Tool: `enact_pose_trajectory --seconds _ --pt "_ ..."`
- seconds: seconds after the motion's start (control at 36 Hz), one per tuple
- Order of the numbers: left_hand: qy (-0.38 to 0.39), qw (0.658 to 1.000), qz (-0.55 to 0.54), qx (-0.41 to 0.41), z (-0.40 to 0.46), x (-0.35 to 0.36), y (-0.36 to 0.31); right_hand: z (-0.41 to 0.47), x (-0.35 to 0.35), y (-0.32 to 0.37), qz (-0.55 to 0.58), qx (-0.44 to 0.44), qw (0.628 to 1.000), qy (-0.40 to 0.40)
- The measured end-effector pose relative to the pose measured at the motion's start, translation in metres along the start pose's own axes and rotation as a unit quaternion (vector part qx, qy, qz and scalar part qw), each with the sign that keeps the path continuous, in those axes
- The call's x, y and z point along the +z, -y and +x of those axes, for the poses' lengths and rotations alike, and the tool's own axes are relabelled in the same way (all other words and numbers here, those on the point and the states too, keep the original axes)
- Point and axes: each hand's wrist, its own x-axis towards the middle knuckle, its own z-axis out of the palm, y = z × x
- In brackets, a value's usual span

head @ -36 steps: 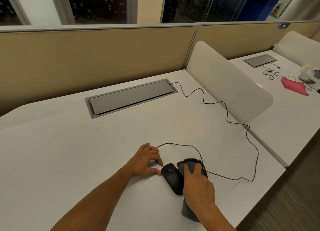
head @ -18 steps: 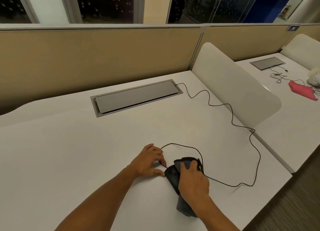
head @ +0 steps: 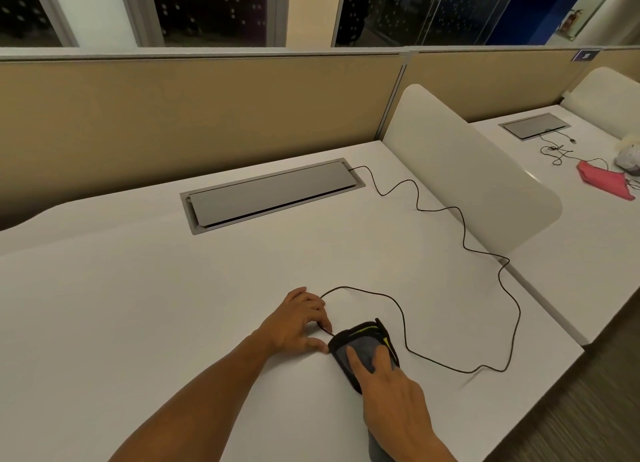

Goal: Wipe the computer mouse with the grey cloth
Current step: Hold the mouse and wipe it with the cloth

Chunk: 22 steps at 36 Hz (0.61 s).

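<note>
The black computer mouse [head: 341, 366] lies near the front of the white desk [head: 173, 306], almost wholly covered by the grey cloth [head: 363, 349] with its black and yellow edge. Only the mouse's left side shows. My right hand [head: 391, 396] presses the cloth down on the mouse with straight fingers. Just left of the mouse, my left hand [head: 298, 323] rests on the desk, its thumb at the mouse's front left and its fingers by the black cord [head: 460, 226].
The cord loops right, then runs back to a grey cable hatch [head: 270, 195] in the desk. A white divider [head: 478, 171] stands at the right. On the neighbouring desk lie a pink cloth [head: 604, 183] and another cord. The desk's front right edge is close.
My right hand has slid the grey cloth leftward from beside the mouse up over it, so the mouse is now mostly hidden. My left hand has stayed at the mouse's left.
</note>
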Motion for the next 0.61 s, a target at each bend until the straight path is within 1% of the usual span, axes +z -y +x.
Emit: enact_pose_trajectory --seconds 0.17,0.31,0.39,0.47,0.56,0.61 --pt "-0.004 1.0 -0.008 0.0 0.0 0.0 -0.001 -0.02 0.014 -0.02 0.003 -0.004 0.998 0.056" --pt "-0.002 1.0 -0.016 0.016 0.0 -0.001 -0.001 -0.024 0.009 -0.03 0.038 0.029 0.995 0.086" --pt "-0.008 0.999 -0.009 0.03 -0.002 -0.001 -0.001 -0.025 0.002 -0.033 0.025 0.046 0.998 0.035" --pt "-0.012 0.999 -0.001 0.041 -0.003 -0.001 -0.002 -0.022 -0.008 -0.03 0.037 0.057 0.998 -0.014" --pt "-0.021 0.999 0.001 0.046 -0.003 0.0 0.0 -0.012 -0.017 -0.021 0.063 0.045 0.995 -0.065" --pt "-0.024 0.998 0.007 0.049 -0.002 0.001 0.001 -0.005 -0.02 -0.011 0.075 0.03 0.994 -0.075"
